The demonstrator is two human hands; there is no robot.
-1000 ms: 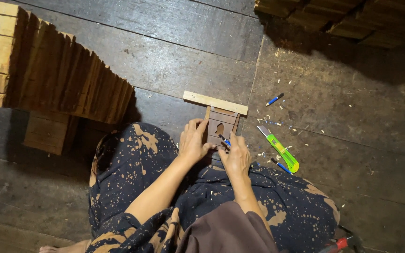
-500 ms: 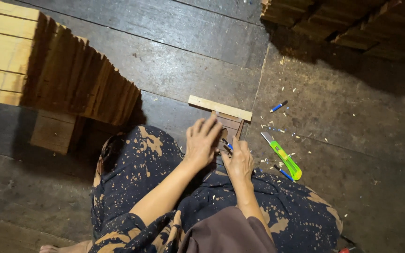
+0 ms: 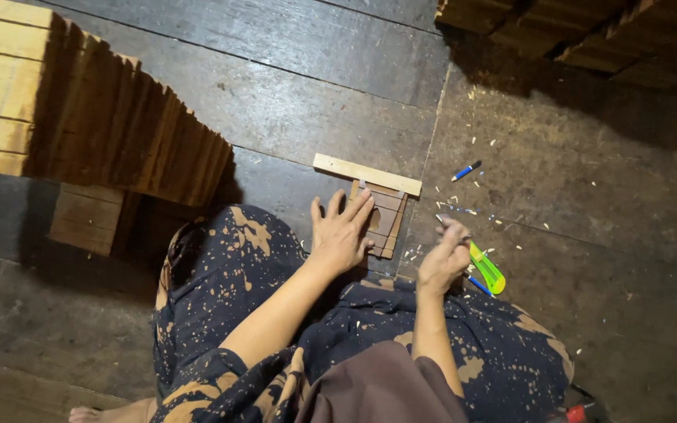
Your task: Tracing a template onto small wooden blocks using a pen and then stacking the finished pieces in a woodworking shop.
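The person sits on a dark, worn plank floor (image 3: pixel 291 86) in dark trousers spattered with tan blotches, both bare arms reaching forward. The left hand (image 3: pixel 340 235) lies flat, fingers spread, pressing on a small brown wooden panel made of narrow slats (image 3: pixel 385 213) that rests on the floor just ahead of the knees; that grip is spread open and presses down instead of closing around anything. A pale, light-coloured wooden strip (image 3: pixel 367 174) lies across the far end of the panel, touching it. The right hand (image 3: pixel 444 258) is raised just to the right of the panel with its grip pressed together around a thin, dark-tipped tool (image 3: pixel 447 224), too small to identify. Just beside that hand, on the floor, lies a bright green and yellow utility knife (image 3: pixel 486 268), and a small blue pen-like stick (image 3: pixel 466 170) lies farther out, with pale wood shavings scattered between them. To the left, well apart from the hands, stands a fanned stack of thin wooden boards (image 3: pixel 119 141) leaning against pale timber blocks (image 3: pixel 1 86).
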